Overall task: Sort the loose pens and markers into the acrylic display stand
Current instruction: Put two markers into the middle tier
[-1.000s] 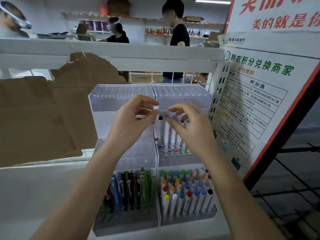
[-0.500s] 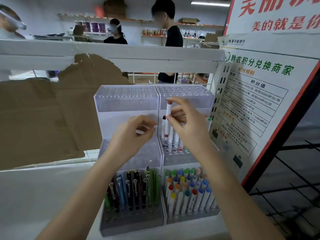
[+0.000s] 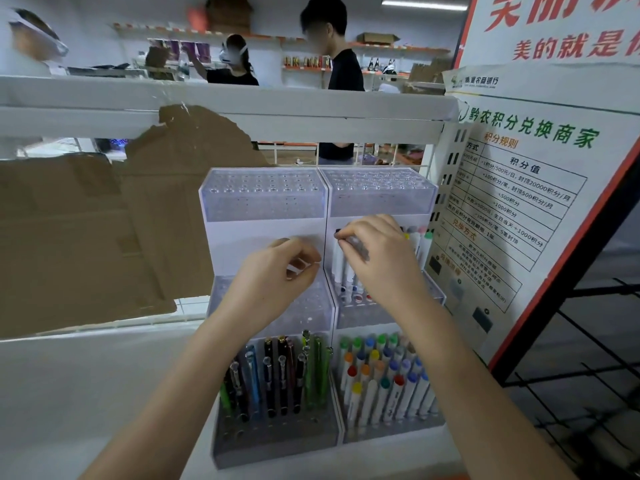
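The clear acrylic display stand (image 3: 263,202) stands on a white shelf, with three stepped tiers in two columns. Both top tiers hold nothing. My right hand (image 3: 381,265) is at the right middle tier and grips a white marker (image 3: 336,261) with a dark cap, upright among the markers standing there (image 3: 417,239). My left hand (image 3: 277,275) hovers in front of the left middle tier with its fingers curled; I see nothing in it. In the bottom tier, pens (image 3: 277,375) fill the left side and colour-capped markers (image 3: 381,382) the right.
Torn brown cardboard (image 3: 86,237) leans behind the shelf on the left. A printed poster board (image 3: 519,202) stands close to the stand's right side, with a black wire rack (image 3: 588,358) below it. A white shelf rail (image 3: 207,98) runs overhead. Several people stand in the background.
The marker passed from my left hand to my right hand. The right hand then lowered it into the right middle tier. The left hand drew back and curled.
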A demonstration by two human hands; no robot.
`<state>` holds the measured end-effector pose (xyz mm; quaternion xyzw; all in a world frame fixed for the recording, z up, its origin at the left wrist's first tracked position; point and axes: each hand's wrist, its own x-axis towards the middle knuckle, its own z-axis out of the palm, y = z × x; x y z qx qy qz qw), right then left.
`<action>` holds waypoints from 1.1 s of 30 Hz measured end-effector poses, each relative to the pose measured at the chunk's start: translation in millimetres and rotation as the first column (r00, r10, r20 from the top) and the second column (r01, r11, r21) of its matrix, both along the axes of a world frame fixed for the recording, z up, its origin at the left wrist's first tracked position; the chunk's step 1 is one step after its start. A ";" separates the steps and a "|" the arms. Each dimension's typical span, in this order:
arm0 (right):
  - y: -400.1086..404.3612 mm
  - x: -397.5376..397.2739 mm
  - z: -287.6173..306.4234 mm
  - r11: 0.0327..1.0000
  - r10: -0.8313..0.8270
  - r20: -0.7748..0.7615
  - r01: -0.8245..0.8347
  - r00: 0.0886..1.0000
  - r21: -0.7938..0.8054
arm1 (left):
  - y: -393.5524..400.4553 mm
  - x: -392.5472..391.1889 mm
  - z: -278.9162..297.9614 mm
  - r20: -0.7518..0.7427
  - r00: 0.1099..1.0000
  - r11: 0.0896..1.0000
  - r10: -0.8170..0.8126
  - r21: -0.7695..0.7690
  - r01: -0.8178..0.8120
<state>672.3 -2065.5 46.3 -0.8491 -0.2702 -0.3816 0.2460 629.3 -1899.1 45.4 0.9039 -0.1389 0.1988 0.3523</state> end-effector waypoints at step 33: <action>445.6 -184.4 -138.2 0.742 0.477 -0.640 -0.666 0.602 -0.074 | 408.9 -280.0 -119.2 -0.115 0.578 0.548 0.808 0.507 -0.666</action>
